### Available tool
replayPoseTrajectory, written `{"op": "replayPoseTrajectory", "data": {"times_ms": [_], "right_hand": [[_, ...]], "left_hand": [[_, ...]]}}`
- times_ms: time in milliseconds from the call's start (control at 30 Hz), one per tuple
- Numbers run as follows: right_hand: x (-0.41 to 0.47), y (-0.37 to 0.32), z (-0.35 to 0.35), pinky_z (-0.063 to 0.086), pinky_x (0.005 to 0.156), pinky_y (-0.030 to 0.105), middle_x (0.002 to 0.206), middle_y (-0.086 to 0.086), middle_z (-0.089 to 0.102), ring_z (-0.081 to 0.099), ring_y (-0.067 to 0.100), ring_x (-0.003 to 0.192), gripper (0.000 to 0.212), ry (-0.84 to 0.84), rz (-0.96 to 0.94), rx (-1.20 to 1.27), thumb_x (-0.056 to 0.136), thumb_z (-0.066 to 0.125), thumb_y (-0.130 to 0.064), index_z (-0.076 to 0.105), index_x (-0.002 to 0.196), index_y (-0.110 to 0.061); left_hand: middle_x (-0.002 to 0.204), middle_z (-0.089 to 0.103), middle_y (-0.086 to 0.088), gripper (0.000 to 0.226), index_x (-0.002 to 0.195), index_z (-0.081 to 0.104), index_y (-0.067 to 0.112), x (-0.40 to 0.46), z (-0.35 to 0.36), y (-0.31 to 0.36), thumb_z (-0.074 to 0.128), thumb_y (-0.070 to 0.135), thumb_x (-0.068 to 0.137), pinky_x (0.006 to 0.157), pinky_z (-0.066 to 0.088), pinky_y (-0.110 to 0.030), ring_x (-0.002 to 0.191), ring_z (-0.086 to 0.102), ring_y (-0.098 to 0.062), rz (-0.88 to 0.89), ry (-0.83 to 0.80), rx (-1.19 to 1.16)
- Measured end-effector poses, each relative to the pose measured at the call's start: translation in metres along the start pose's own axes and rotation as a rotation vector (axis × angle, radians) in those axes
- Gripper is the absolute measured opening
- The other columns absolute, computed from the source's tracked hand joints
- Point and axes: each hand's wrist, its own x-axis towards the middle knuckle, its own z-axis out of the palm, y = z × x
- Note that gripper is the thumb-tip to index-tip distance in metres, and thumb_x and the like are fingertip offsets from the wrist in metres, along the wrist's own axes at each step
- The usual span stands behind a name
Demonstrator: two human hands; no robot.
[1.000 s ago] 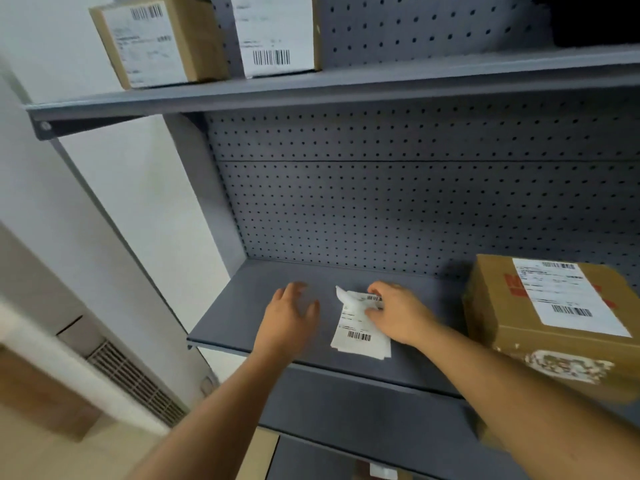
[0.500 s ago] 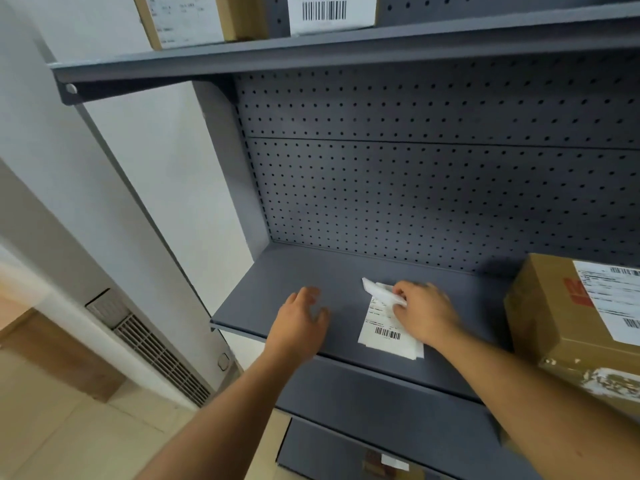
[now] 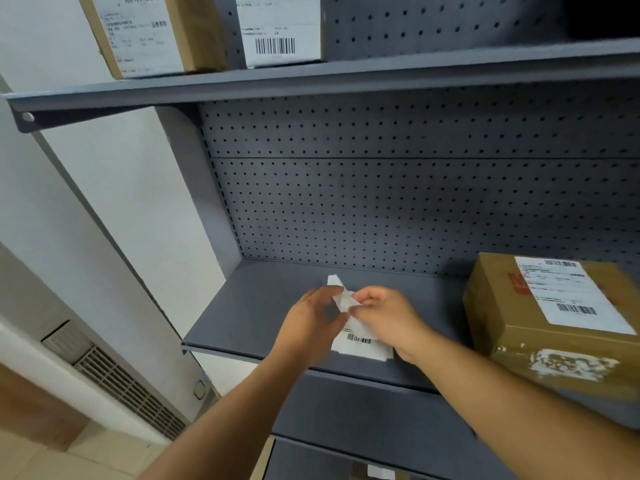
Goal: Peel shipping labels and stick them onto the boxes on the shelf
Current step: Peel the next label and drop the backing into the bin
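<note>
Meanwhile, at a gray metal shelf [image 3: 249, 306] backed with pegboard, the work turns to separating a fresh shipping label; above it, along the top of the frame, two cardboard boxes [image 3: 194, 29] already wear theirs, as does the brown box [image 3: 502, 313] at right center. Just left of that box, near the shelf's front edge, lies a small stack of labels [image 3: 360, 344], barcode showing. Over it, at center frame, the left hand [image 3: 311, 323] and right hand [image 3: 388, 313] meet, the grip of each pinched on the lifted white corner of the top label [image 3: 341, 296], which curls upward between the fingertips. Done well, the peel likely calls for one hand anchoring the backing while the other draws the sticker away slowly at a low angle, keeping the adhesive side from folding onto itself, and holding only the edges so the glue stays clean.
</note>
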Motion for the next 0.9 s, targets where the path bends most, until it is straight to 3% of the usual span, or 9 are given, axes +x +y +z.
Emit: {"op": "replayPoseTrajectory", "data": {"times_ms": [167, 367, 500, 633, 733, 900], "right_hand": [[-0.018, -0.005, -0.018, 0.051, 0.073, 0.021, 0.097, -0.005, 0.077, 0.069, 0.008, 0.083, 0.014, -0.068, 0.029, 0.103, 0.086, 0.074, -0.011, 0.079, 0.092, -0.022], [-0.029, -0.010, -0.032, 0.061, 0.077, 0.032, 0.098, 0.004, 0.079, 0.074, 0.020, 0.087, 0.015, -0.101, 0.024, 0.093, 0.084, 0.074, -0.007, 0.081, 0.094, -0.015], [-0.033, -0.012, -0.040, 0.051, 0.073, 0.024, 0.096, -0.004, 0.069, 0.063, 0.013, 0.085, 0.019, -0.028, -0.115, -0.039, 0.081, 0.078, -0.010, 0.073, 0.094, -0.023], [-0.038, -0.013, -0.053, 0.054, 0.075, 0.028, 0.092, 0.000, 0.078, 0.071, 0.013, 0.083, 0.012, -0.102, -0.135, -0.197, 0.087, 0.073, -0.017, 0.078, 0.096, -0.023], [-0.043, -0.013, -0.052, 0.054, 0.062, 0.028, 0.089, 0.016, 0.078, 0.067, 0.012, 0.065, 0.012, -0.076, -0.091, -0.031, 0.088, 0.074, -0.010, 0.074, 0.100, -0.009], [-0.049, -0.019, -0.033, 0.056, 0.053, 0.023, 0.076, 0.012, 0.073, 0.071, 0.015, 0.059, 0.011, 0.015, 0.030, 0.224, 0.085, 0.075, -0.002, 0.066, 0.091, -0.002]], "left_hand": [[0.103, 0.073, 0.018, 0.027, 0.110, 0.069, 0.043, -0.004, -0.001, 0.012, 0.074, 0.030, 0.087, 0.084, 0.054, -0.019, 0.094, 0.069, -0.001, 0.026, -0.051, -0.095], [0.079, 0.074, 0.012, 0.004, 0.090, 0.074, 0.031, -0.009, 0.001, 0.030, 0.075, 0.032, 0.086, 0.067, 0.053, -0.023, 0.073, 0.068, -0.007, 0.003, -0.047, -0.132], [0.073, 0.073, 0.013, 0.015, 0.076, 0.070, 0.035, -0.012, 0.002, 0.039, 0.073, 0.025, 0.087, 0.060, 0.049, -0.015, 0.067, 0.067, -0.006, -0.025, -0.033, -0.193], [0.074, 0.072, 0.012, 0.013, 0.077, 0.071, 0.030, -0.014, -0.004, 0.044, 0.074, 0.020, 0.085, 0.058, 0.046, -0.007, 0.066, 0.065, 0.001, -0.047, 0.016, -0.271], [0.075, 0.072, 0.009, 0.014, 0.077, 0.068, 0.030, -0.019, -0.008, 0.049, 0.072, 0.020, 0.086, 0.052, 0.045, -0.009, 0.061, 0.062, 0.004, -0.060, 0.096, -0.273], [0.091, 0.068, 0.009, 0.007, 0.089, 0.067, 0.030, -0.030, 0.000, 0.055, 0.068, 0.023, 0.089, 0.059, 0.046, -0.009, 0.079, 0.064, -0.004, -0.037, 0.189, -0.211]]}}
